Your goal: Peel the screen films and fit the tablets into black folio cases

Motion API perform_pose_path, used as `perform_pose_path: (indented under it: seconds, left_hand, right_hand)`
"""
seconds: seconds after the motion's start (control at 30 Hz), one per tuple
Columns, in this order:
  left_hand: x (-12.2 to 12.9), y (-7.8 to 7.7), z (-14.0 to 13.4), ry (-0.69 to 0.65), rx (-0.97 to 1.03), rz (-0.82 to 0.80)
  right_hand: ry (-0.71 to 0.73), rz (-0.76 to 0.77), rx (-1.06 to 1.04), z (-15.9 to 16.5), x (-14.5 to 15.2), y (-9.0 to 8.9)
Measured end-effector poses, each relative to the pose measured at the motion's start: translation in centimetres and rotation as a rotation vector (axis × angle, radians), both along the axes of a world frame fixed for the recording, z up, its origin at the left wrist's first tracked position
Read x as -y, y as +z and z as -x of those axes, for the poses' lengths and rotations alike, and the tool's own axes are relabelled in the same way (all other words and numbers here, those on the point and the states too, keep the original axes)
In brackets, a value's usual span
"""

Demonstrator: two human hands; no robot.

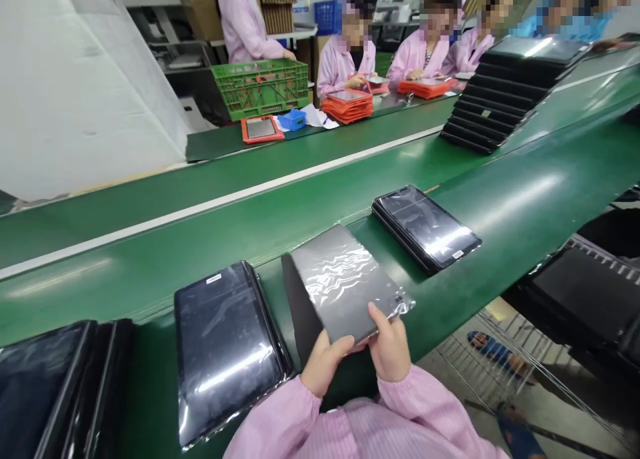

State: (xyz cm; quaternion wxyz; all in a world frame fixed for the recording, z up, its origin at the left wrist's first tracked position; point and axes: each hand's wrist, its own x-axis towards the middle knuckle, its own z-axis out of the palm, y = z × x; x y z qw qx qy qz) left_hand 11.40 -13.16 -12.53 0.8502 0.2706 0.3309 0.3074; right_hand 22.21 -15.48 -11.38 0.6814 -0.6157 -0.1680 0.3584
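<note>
I am pinching the near edge of a tablet point(350, 285) between thumbs and fingers of the left hand point(325, 364) and right hand point(390, 344); most fingers are hiding underneath. The tablet is lying back-up over a dark panel point(301, 312); contact between them I cannot tell. I am judging this unit as in progress, not yet released; which others are finished is not showing. Wrinkled clear film point(327, 272) is covering its flat grey back. Glossy, rectangular black stacks are lying at eight o'clock point(225, 352) and two o'clock point(427, 225) on the smooth green bench point(450, 299).
</note>
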Motion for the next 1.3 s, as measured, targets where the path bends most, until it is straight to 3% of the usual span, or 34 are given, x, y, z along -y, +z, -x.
perform_pose_path:
  seconds: [0.07,0.13,0.23,0.3,0.37,0.43,0.5,0.57,0.7,0.77,0.87,0.93,1.13,1.3]
  left_hand:
    - [0.2,0.0,-0.2,-0.121,-0.038,-0.108]
    - [0.3,0.2,-0.1,-0.152,-0.105,-0.209]
    - [0.4,0.3,0.6,0.093,-0.321,-0.398]
    - [0.5,0.4,1.5,0.363,-0.498,-0.491]
    - [0.6,0.2,2.2,0.539,-0.604,-0.499]
    - [0.8,-0.1,2.8,0.592,-0.604,-0.431]
    - [0.9,-0.5,3.0,0.598,-0.540,-0.338]
    - [0.8,-0.8,3.0,0.598,-0.473,-0.254]
    - [0.5,-0.8,2.9,0.561,-0.442,-0.177]
    - [0.4,-0.5,2.8,0.539,-0.433,-0.155]
    - [0.4,0.1,2.8,0.507,-0.424,-0.128]
    - [0.3,0.4,2.8,0.484,-0.435,-0.109]
    - [0.0,0.1,2.6,0.490,-0.468,-0.125]
    - [-0.3,-0.7,2.4,0.543,-0.517,-0.197]
  right_hand:
    - [-0.104,-0.012,0.113,-0.3,-0.1,0.0]
    - [-0.151,-0.036,0.245,-0.7,0.3,0.1]
    - [-0.098,-0.094,0.412,-1.1,1.5,0.6]
    - [0.054,-0.199,0.557,-1.5,2.0,0.8]
    - [0.278,-0.347,0.854,-1.8,2.0,0.5]
    - [0.515,-0.428,1.207,-2.0,1.8,-0.2]
    - [0.699,-0.391,1.404,-1.8,1.4,-0.9]
    - [0.851,-0.332,1.400,-1.6,1.3,-1.1]
    - [1.132,-0.300,1.060,-2.5,1.2,0.3]
    - [1.002,-0.205,0.985,-3.9,0.6,0.9]
    - [0.502,0.081,0.965,-6.4,-0.9,0.4]
    - [0.334,0.201,0.921,-7.8,-2.1,-0.8]
    - [0.447,0.132,0.781,-7.6,-5.0,-4.0]
    - [0.487,0.061,0.533,-6.3,-5.9,-3.3]
